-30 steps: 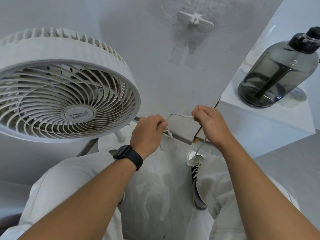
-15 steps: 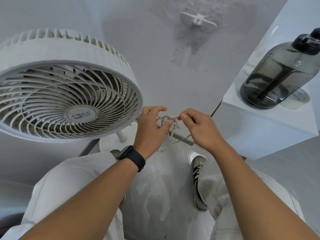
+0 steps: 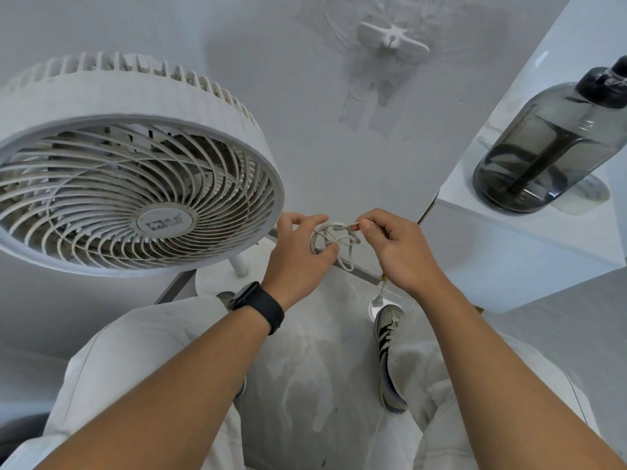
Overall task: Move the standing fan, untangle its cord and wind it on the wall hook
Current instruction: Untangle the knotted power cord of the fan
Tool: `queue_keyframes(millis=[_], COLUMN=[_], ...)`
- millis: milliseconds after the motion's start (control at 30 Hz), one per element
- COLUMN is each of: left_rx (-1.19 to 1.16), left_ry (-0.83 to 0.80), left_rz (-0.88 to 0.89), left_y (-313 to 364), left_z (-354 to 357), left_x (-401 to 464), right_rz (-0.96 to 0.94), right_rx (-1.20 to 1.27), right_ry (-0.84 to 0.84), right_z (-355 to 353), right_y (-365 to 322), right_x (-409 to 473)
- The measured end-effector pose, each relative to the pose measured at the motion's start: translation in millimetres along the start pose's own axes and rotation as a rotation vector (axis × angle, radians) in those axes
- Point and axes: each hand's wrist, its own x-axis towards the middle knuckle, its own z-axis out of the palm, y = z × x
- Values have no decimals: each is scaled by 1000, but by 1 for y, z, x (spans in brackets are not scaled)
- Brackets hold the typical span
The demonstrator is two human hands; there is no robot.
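Fan [image 3: 135,171] first, at the far left: its white round grille faces up toward us, tilted, on a thin white pole that meets a round base on the floor. Just right of it we see our left hand [image 3: 298,256], a dark watch [image 3: 258,308] on the wrist, thumb and fingers curled round a bunch of tangled loops of the pale cord [image 3: 334,240]. The tangle sits between our two hands, in the air above the floor, low in front of the wall. Our right hand [image 3: 397,249] pinches one strand of the cord between thumb and forefinger at the top of the tangle. A small plug [image 3: 376,301] hangs below that hand, above a shoe [image 3: 390,354]. High on the wall sits the white hook [image 3: 392,40], bare. At the far right a dark bottle [image 3: 549,144] stands on a white worktop [image 3: 529,239].
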Motion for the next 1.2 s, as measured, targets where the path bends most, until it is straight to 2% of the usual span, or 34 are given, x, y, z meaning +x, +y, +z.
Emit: queue_keyframes(millis=[167, 333, 567, 767, 900, 967, 1067, 1200], left_rx=[-60, -192, 172, 436, 133, 1, -71, -30], left_ry=[18, 88, 143, 212, 192, 167, 98, -10], left_rz=[-53, -49, 184, 271, 258, 263, 300, 364], left_y=[6, 7, 4, 5, 5, 6, 8, 7], left_z=[-3, -2, -3, -6, -3, -1, -1, 1], left_x=[1, 1, -2, -2, -1, -3, -5, -4], right_rz=[-51, -16, 40, 105, 229, 320, 365, 292], right_rx=[-66, 19, 51, 18, 110, 302, 614, 592], right_ry=[-14, -1, 12, 55, 67, 66, 27, -21], right_z=[3, 7, 9, 21, 34, 32, 24, 19], right_y=[0, -5, -5, -3, -6, -9, -16, -20], right_x=[1, 0, 0, -1, -4, -4, -2, -7])
